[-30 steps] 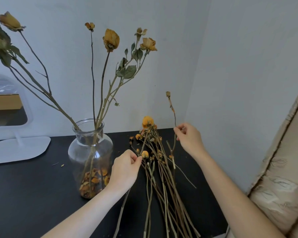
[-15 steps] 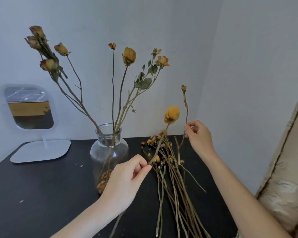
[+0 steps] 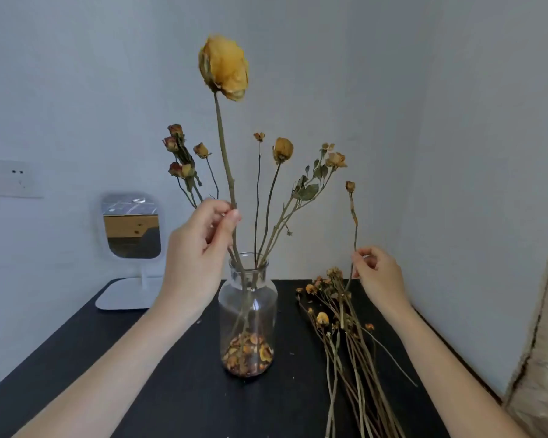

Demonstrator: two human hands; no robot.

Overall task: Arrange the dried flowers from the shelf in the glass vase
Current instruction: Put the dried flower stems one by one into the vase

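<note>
left hand (image 3: 200, 248) pinches the yellow rose (image 3: 224, 69) mid-stem, its foot inside the glass vase (image 3: 248, 298). right hand (image 3: 378, 273) pinches a thin bud stem (image 3: 355, 222) above the worktop (image 3: 140, 374). likely light and brittle: grip stems, never heads.

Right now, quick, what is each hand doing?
Left hand: pinching the stem of the big yellow dried rose, which goes down into the glass vase.
Right hand: pinching the thin stem of a small dried bud.
</note>
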